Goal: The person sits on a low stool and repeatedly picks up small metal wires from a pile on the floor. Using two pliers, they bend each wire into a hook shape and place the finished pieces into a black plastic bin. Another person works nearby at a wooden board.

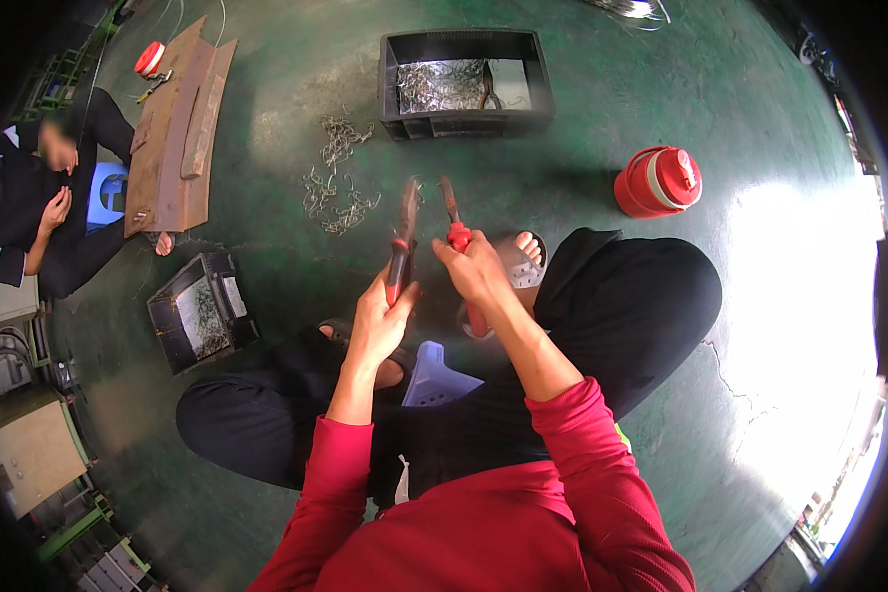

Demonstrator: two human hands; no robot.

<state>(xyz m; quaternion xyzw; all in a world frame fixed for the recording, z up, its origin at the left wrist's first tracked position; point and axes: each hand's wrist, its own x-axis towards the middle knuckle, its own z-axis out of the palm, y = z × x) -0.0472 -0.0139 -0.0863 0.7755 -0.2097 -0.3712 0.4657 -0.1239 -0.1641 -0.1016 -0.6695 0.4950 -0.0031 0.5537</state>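
Observation:
My left hand [377, 321] is closed around the handles of a pair of pliers [402, 252] with red and black grips, jaws pointing away from me. My right hand [479, 271] grips a second pair of pliers [452, 205] by its red handles. The two tools stand close side by side with a gap between them. Something thin, perhaps a bit of wire, shows by the left jaws, too small to make out. Bent wire hooks [337, 143] lie in loose piles on the green floor, beyond and left of the pliers.
A black crate [454, 125] with wire pieces and another tool stands ahead. To the right is a red jug [651, 187]. At left are a smaller black crate [173, 331], a rusty metal piece [173, 148] and a seated person [44, 207]. My sandalled feet flank a bluish stool [434, 380].

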